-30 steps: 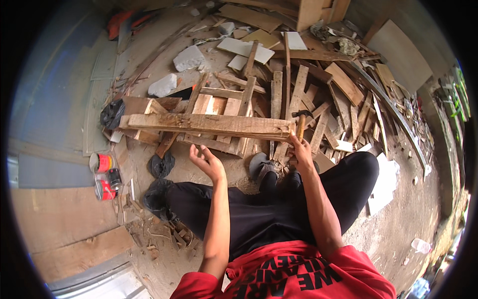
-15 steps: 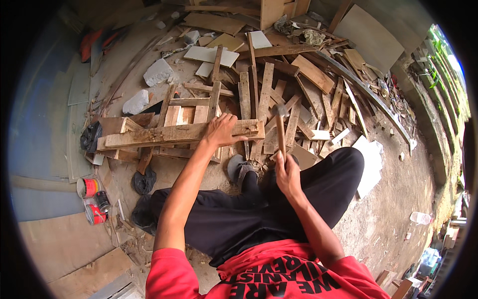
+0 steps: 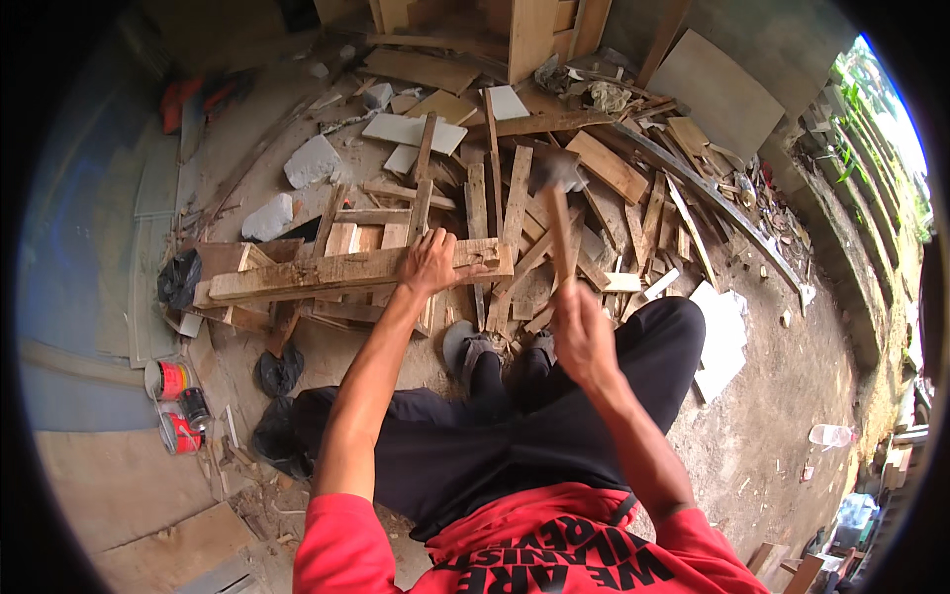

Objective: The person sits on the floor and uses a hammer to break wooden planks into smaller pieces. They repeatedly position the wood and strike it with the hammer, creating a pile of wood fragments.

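My left hand (image 3: 429, 262) is wrapped over a long, rough wooden beam (image 3: 327, 272) near its right end, holding it. The beam lies crosswise on a low stack of nailed wooden pieces (image 3: 371, 216). In my right hand (image 3: 584, 335) is a hammer (image 3: 562, 233), gripped by its wooden handle and raised with the head pointing away from me. The hammer's head is smeared by motion and stands right of the beam's end, apart from it. My fingers close around the handle.
A heap of loose boards (image 3: 520, 198) spreads beyond the beam. White chunks (image 3: 313, 161) lie at the far left. Paint cans (image 3: 180, 433) and black plastic bags (image 3: 281, 369) sit to the left. A plastic bottle (image 3: 831, 435) lies on the right beside a stepped wall (image 3: 841, 228).
My right hand and the hammer have risen, and the hammer's head has moved farther from me. My left hand stays on the beam. The view has shifted slightly.
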Demonstrator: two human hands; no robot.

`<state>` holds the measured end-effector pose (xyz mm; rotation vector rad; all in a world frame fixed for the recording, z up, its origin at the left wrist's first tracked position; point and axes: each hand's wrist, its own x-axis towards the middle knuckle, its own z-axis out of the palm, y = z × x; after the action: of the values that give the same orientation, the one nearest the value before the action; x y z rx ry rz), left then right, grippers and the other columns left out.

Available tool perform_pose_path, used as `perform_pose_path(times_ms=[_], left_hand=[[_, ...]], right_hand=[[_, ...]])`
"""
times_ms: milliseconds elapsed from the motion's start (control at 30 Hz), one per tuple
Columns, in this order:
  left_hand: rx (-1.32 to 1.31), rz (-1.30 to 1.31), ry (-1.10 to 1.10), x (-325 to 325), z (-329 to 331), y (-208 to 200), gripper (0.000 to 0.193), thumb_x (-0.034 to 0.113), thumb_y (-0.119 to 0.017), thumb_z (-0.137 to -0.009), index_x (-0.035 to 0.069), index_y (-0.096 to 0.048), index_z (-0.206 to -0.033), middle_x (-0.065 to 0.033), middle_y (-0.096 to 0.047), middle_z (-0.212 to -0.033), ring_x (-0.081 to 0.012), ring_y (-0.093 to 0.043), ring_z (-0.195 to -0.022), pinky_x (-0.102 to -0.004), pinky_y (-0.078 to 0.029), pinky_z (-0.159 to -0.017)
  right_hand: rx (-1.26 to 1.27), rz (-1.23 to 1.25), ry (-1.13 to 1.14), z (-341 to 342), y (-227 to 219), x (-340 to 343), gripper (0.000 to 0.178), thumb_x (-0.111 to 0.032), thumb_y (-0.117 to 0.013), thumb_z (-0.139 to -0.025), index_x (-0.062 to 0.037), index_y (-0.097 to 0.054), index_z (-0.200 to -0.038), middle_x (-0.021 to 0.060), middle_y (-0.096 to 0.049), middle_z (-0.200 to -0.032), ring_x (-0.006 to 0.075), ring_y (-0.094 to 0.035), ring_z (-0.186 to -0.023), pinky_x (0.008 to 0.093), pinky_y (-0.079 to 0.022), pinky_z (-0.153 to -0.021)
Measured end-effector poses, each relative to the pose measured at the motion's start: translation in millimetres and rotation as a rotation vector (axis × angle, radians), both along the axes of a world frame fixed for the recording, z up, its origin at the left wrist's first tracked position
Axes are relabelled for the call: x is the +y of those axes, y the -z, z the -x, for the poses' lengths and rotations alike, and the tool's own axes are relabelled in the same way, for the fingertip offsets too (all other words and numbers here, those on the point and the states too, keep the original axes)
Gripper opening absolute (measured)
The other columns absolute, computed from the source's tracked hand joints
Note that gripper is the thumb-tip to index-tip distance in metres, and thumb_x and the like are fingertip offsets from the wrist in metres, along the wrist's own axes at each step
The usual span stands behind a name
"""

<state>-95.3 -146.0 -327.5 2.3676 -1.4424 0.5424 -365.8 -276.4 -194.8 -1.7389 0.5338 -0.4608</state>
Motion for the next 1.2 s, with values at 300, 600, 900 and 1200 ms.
perform_pose_path(times_ms=[300,600,900,1200], left_hand=[[-0.026,-0.124,0.078,5,-8,-37,0.097,0.086,-0.048,-0.076,-0.008,-0.063,-0.096,-0.0242,-0.063,-0.096,-0.0367,-0.066,-0.087,-0.0457,-0.056,-0.080],[-0.067,-0.091,0.066,57,-20,-52,0.080,0.076,-0.057,-0.080,-0.003,-0.063,-0.085,-0.0150,-0.061,-0.082,-0.0305,-0.065,-0.079,-0.0445,-0.054,-0.064],[-0.145,0.087,-0.085,59,-2,-42,0.094,0.084,-0.033,-0.084,-0.004,-0.060,-0.098,-0.0184,-0.062,-0.089,-0.0321,-0.063,-0.077,-0.0466,-0.051,-0.071],[-0.139,0.027,-0.079,57,-12,-39,0.090,0.083,-0.047,-0.079,-0.004,-0.065,-0.093,-0.0196,-0.065,-0.094,-0.0346,-0.066,-0.084,-0.0466,-0.056,-0.070]], right_hand=[[0.289,0.334,0.058,35,85,-1,0.047,-0.035,-0.035,-0.106,0.0036,-0.056,-0.090,0.0121,-0.052,-0.063,0.0172,-0.052,-0.055,0.0370,-0.044,-0.053],[-0.085,0.096,0.043,5,8,9,0.047,-0.043,-0.036,-0.106,-0.0064,-0.047,-0.078,-0.0037,-0.042,-0.060,0.0060,-0.040,-0.049,0.0248,-0.032,-0.043],[0.274,0.190,-0.079,1,55,60,0.047,-0.035,-0.044,-0.104,0.0044,-0.056,-0.084,0.0231,-0.053,-0.062,0.0354,-0.052,-0.057,0.0437,-0.042,-0.056],[0.387,0.111,-0.187,4,8,31,0.045,-0.041,-0.045,-0.104,-0.0017,-0.056,-0.085,0.0013,-0.050,-0.063,0.0105,-0.051,-0.059,0.0311,-0.040,-0.051]])
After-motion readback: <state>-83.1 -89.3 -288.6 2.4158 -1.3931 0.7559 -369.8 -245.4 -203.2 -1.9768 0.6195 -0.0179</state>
